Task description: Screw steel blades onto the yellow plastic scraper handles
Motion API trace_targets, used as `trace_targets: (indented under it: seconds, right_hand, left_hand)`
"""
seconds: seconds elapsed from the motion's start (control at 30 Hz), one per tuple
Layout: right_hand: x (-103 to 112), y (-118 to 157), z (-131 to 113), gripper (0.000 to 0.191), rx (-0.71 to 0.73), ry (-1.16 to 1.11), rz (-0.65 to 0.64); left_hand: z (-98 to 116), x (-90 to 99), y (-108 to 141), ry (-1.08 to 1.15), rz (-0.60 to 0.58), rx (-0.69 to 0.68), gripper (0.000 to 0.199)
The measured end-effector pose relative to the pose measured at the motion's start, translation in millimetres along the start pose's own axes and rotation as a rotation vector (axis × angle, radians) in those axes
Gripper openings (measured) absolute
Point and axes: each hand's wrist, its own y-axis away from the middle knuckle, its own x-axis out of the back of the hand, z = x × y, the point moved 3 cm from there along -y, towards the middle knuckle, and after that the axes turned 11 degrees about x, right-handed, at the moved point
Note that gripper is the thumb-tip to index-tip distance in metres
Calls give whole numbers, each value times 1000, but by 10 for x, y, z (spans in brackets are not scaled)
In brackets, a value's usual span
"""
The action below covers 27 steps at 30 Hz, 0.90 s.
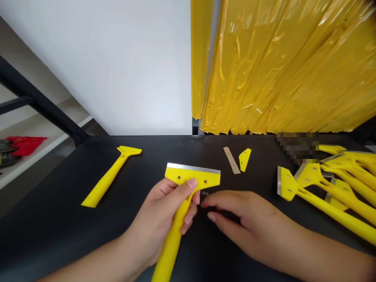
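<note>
My left hand (pixel 164 211) is wrapped round the neck of a yellow scraper (pixel 173 246), its thumb on the head. A metal blade (pixel 194 169) runs along the top of that head, and two screw holes show with no screws in them. To the right, my right hand (pixel 243 219) has its thumb and index finger apart, with nothing visible between them. Two small rings (pixel 205 193) lie on the table just beyond its fingertips. Farther back are a tan strip with holes (pixel 232 160) and a loose yellow plate (pixel 244 159).
Another yellow scraper (pixel 110 178) lies at the left of the black table (pixel 73 231). Several scrapers with blades (pixel 337 203) are piled at the right. Yellow plastic sheeting (pixel 282 66) and a white panel (pixel 132 62) stand behind. Shelving with a red item (pixel 28 145) is at far left.
</note>
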Motion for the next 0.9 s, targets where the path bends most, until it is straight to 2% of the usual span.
trace_targets:
  seconds: [0.13, 0.23, 0.33, 0.57, 0.73, 0.9]
  right_hand:
    - [-191, 16, -76, 37, 208, 406, -200]
    - [-320, -2, -75, 48, 262, 611, -281]
    - [-400, -30, -68, 51, 272, 721, -307]
    - [-436, -62, -68, 36, 282, 795, -310]
    - [-450, -71, 12, 15, 340, 801, -290]
    - [-399, -83, 75, 14, 300, 716, -247]
  left_hand:
    - [88, 43, 7, -38, 18, -55, 38]
    - [179, 70, 29, -39, 42, -96, 33]
    - [230, 84, 45, -47, 53, -122, 30]
    - [196, 71, 41, -68, 27, -83, 34]
    - [183, 58, 34, -89, 31, -79, 36]
    - [141, 53, 30, -104, 25, -54, 36]
